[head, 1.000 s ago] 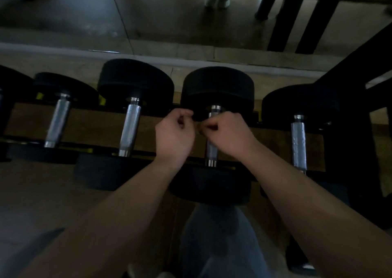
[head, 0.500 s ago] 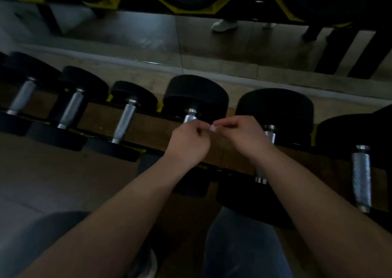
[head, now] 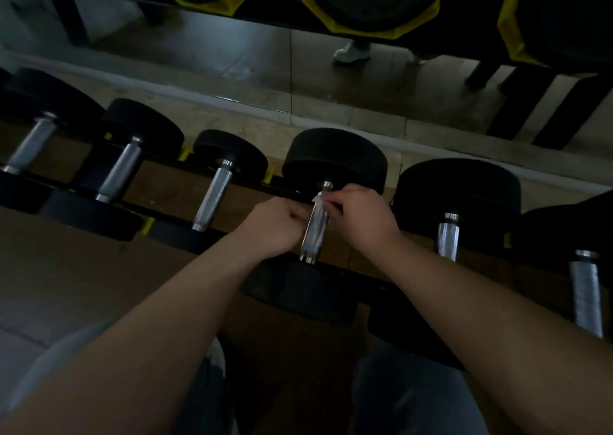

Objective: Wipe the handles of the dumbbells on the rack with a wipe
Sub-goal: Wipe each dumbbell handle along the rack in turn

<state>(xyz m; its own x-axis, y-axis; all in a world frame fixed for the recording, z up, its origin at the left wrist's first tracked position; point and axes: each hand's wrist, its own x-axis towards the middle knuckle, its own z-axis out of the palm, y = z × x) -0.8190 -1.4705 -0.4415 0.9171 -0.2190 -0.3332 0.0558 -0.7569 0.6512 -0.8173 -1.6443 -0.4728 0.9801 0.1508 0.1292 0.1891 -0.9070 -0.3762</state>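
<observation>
right hand (head: pixel 362 217) pinches wipe (head: pixel 318 199) by handle (head: pixel 313 234)

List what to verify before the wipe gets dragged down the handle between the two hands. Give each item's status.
1. Wipe held: ok. The right hand pinches the wipe at its fingertips.
2. Wipe at the starting end: ok. It sits at the far end of the handle, just below the collar.
3. Wipe wrapped round the handle: cannot tell. Only a small pale corner shows.
4. Left hand grip: cannot tell. Its fingers curl beside the handle, but whether they hold the wipe or the bar is hidden.
5. Path down the handle: ok. Bare chrome shows between the hands down to the near collar.
</observation>
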